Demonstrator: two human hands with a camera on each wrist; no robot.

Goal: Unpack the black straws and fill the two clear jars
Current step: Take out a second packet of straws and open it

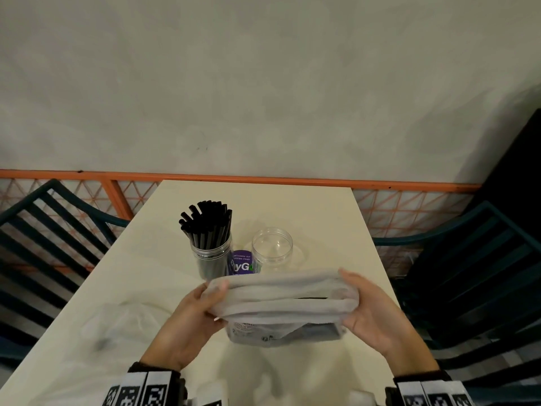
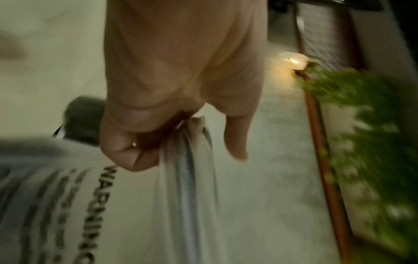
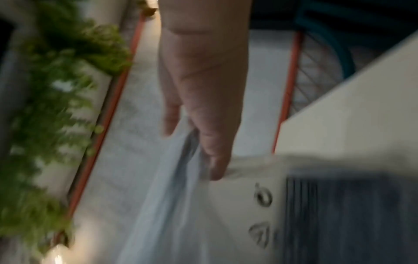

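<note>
Both hands, left (image 1: pixel 187 323) and right (image 1: pixel 371 315), are pinching the translucent plastic straw packet (image 1: pixel 281 303) crosswise, just short of the empty clear round jar (image 1: pixel 272 247).

Illumination is dim, warm and diffuse; shadows on the table (image 1: pixel 322 218) are soft and faint. The head view is mostly sharp but bends straight lines at its edges, and the plastic bag (image 1: pixel 281 300) is motion-smeared. Both wrist views are heavily motion-blurred: foliage (image 2: pixel 371 142) streaks, and bag print is barely legible. A small lamp (image 2: pixel 294 59) flares with yellow glare on the wall.
</note>
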